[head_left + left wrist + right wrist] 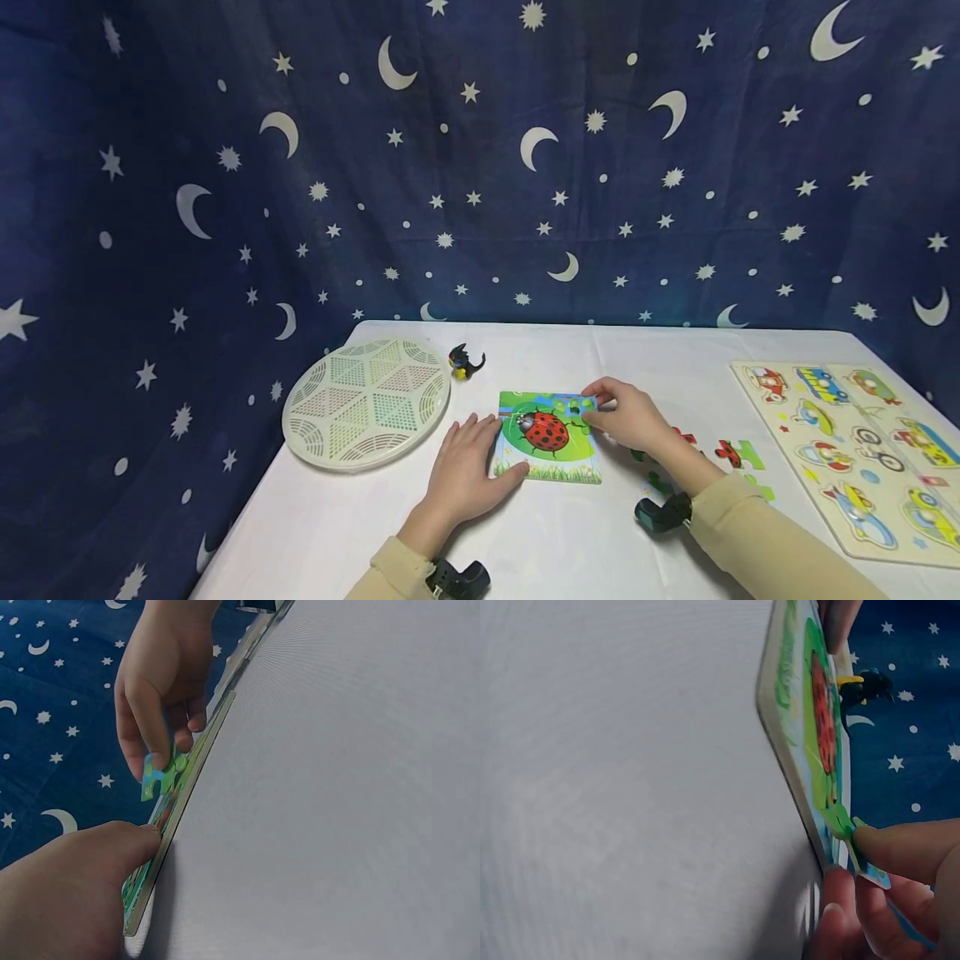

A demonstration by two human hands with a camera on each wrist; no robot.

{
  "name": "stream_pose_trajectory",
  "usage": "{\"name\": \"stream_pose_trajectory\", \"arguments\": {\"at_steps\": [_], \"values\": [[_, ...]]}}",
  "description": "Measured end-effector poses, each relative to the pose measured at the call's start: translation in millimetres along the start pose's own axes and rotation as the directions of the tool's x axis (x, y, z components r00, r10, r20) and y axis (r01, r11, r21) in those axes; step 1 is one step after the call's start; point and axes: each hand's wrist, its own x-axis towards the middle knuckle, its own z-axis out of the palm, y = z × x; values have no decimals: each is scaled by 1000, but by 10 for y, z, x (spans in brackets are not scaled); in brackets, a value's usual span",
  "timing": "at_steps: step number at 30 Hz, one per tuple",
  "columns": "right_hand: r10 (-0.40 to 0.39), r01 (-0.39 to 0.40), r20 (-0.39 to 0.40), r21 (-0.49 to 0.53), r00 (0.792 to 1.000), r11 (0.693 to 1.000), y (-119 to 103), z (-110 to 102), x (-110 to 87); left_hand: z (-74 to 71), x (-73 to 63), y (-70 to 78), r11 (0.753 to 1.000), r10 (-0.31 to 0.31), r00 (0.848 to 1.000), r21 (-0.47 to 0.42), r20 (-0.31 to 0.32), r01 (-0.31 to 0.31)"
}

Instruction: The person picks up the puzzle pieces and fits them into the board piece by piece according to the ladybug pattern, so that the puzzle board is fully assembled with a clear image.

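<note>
A square ladybug jigsaw puzzle [545,433] lies on the white table, its red spotted beetle on green ground. My left hand [467,471] rests along the puzzle's left side, fingers extended, with the thumb [139,840] on its near edge. At the far right corner, my right hand [633,417] pinches a green and blue puzzle piece [150,780] between thumb and fingers. In the right wrist view the piece [876,875] is tilted close over the puzzle's edge. Several loose puzzle pieces [729,453] lie right of the puzzle, some partly hidden by my right forearm.
A round perforated plastic tray [435,417] sits at the left. Beyond the puzzle stands a small black dragon-like toy [465,364]. A large wooden vehicle puzzle board [825,492] lies at the right. A dark blue curtain [480,250] with moons and stars hangs behind the table.
</note>
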Motion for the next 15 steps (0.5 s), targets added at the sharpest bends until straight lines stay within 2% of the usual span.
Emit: {"name": "stream_pose_trajectory", "arguments": {"at_steps": [8,15], "values": [[-25,24,-8,-61,1000,998,-3,77,52,1,10,-4,1000,6,1000,9,-4,-6],[-83,78,-33,-140,996,987,-51,125,67,-8,16,0,1000,3,1000,12,3,-3]]}}
